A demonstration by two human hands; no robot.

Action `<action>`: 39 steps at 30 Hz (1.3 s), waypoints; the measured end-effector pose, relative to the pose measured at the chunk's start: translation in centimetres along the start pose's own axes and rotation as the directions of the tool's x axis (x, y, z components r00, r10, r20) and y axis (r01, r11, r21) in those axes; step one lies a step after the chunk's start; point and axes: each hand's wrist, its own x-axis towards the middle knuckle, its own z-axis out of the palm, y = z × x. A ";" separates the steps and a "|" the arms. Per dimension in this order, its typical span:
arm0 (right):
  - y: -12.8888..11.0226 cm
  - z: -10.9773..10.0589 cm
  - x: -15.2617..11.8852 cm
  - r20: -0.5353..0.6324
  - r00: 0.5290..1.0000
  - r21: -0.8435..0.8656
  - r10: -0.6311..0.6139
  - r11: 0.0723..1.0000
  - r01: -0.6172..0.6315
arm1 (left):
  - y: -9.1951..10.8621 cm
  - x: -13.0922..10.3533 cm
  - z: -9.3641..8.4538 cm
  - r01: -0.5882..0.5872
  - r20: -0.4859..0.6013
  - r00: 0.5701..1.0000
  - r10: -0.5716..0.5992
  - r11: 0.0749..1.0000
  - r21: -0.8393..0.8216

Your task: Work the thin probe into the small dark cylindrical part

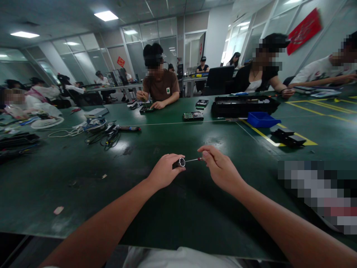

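Fingers and thumb of my left hand wrap around a short dark cylinder with a silver ringed end, which looks like a flashlight. That ringed end faces right, toward my other hand. My right hand is closed on a thin screwdriver, its red handle mostly hidden in the fingers. The metal shaft points left, and its tip is at the flashlight's open end; whether it touches inside I cannot tell. Both hands are raised slightly over the green table.
Ahead lie a hard drive, a long black housing, a blue bin and black brackets. Tangled cables sit left. Across the table a person in a brown shirt works; other people sit around the room.
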 end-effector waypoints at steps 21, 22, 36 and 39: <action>1.6 1.1 0.9 -0.070 0.981 0.437 0.181 0.889 -0.133 | -0.3 0.2 -0.2 -0.018 0.023 1.000 0.018 1.000 -0.014; 1.5 1.0 0.9 -0.073 0.983 0.424 0.168 0.897 -0.122 | -0.2 0.2 -0.2 -0.024 0.016 1.000 0.024 0.999 -0.022; -0.1 0.4 -0.5 -0.036 0.998 0.228 -0.044 0.972 0.051 | -0.3 -0.1 -0.1 0.027 -0.050 0.998 -0.032 0.994 -0.103; 0.1 0.5 -0.4 -0.045 0.998 0.248 -0.037 0.968 0.047 | -0.2 0.0 -0.2 0.011 -0.033 0.999 -0.014 0.995 -0.095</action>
